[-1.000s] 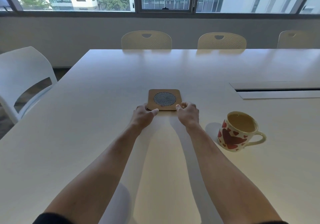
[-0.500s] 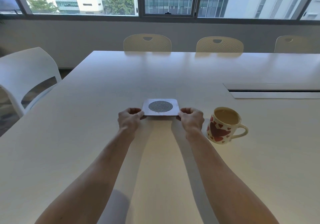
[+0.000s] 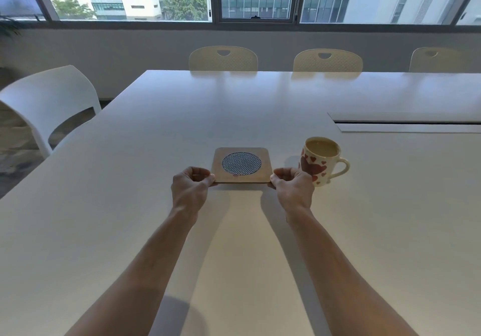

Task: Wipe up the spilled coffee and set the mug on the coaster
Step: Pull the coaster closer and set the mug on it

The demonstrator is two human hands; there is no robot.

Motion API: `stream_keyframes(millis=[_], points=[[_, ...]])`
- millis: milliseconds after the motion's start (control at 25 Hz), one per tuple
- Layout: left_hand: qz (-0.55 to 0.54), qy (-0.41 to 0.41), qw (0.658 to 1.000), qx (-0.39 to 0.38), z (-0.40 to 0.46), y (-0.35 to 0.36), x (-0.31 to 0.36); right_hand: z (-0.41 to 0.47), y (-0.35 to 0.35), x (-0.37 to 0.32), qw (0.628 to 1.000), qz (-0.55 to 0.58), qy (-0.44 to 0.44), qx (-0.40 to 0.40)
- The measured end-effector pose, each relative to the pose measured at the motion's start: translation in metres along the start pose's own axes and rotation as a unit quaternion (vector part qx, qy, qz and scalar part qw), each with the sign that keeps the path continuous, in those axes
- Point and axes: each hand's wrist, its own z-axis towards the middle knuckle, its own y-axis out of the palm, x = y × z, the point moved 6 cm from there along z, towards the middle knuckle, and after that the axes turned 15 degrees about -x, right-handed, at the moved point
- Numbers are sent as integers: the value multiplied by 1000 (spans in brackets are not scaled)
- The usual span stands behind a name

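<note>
A square wooden coaster point(image 3: 242, 177) with a round grey mesh centre is held by its near corners, slightly off the white table point(image 3: 182, 117). My left hand point(image 3: 191, 186) pinches the near left corner. My right hand point(image 3: 292, 187) pinches the near right corner. A cream mug point(image 3: 321, 162) with red hearts, full of milky coffee, stands just right of the coaster, its handle pointing right, partly behind my right hand. I see no spill and no cloth.
A white chair point(image 3: 49, 106) stands at the table's left side. Three beige chairs point(image 3: 223, 58) line the far edge. A long cable slot with a raised lid point(image 3: 406, 125) lies at the right, beyond the mug.
Both hands took the coaster by its near corners and drew it toward me. It now sits closer to the mug's left side.
</note>
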Motion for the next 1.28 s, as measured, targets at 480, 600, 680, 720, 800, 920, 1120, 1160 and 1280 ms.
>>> stream_keyframes(millis=[480,600,680,720,800,920,1120,1160,1280], points=[[141,26,989,28,-51,-8,-8,-52,-14,7,996,-92,4,12],[183,42,982,26,-52,-6,-9,-52,-16,9,993,-116,-5,7],[208,52,977,17,-52,-4,-10,-53,-15,10,991,-132,-9,1],[217,57,974,10,-52,-3,-11,-52,-14,11,990,-137,-11,1],[231,65,971,-4,-53,0,-11,-52,-13,11,989,-145,-15,3],[245,77,966,-6,-54,3,-10,-52,-13,13,989,-150,-17,7],[261,90,961,2,-58,5,-5,-51,-11,12,985,-168,-33,13],[272,90,958,2,-59,5,-4,-51,-11,11,984,-175,-36,12],[298,87,950,-15,-59,8,-4,-50,-11,10,982,-186,-38,6]])
